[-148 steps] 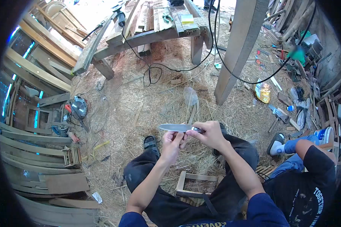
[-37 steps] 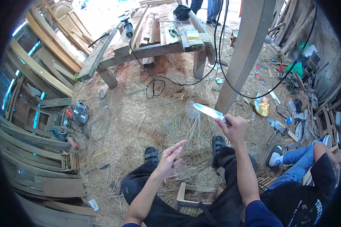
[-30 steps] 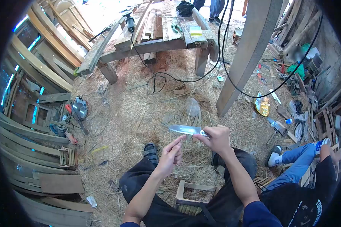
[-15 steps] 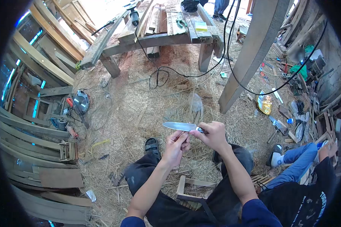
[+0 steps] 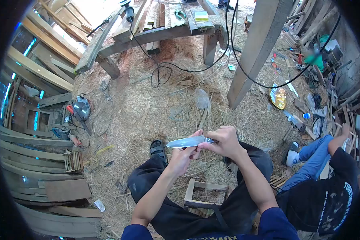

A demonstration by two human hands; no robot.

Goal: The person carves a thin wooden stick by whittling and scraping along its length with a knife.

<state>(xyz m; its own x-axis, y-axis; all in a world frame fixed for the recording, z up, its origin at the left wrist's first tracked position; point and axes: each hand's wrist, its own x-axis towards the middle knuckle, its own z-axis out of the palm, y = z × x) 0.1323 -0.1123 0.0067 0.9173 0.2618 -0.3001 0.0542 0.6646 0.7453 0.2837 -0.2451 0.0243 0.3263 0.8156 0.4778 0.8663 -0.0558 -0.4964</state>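
My right hand [image 5: 225,141] is closed round the handle of a knife [image 5: 185,142], whose broad blade points left. Just below and behind the blade, my left hand [image 5: 181,158] is closed, its fingers pinched on what looks like a thin wooden strip [image 5: 204,119]. Part of that strip shows beyond the hands; the blade and fingers hide the rest. The blade lies across the left fingertips, close to the strip; whether it touches is unclear. Between my legs is a small wooden frame [image 5: 191,190] with slats.
A wooden workbench [image 5: 148,43] with boards stands ahead, beside a thick post [image 5: 260,52] and a hanging black cable [image 5: 268,86]. A circular saw [image 5: 82,108] lies left on the straw-covered floor. Another person [image 5: 320,184] sits close on my right. Wood pieces line the left wall.
The knife and both hands have shifted slightly down and left, the blade now lower over the left fingers. The view has tilted a little downward. The other person's arm has moved.
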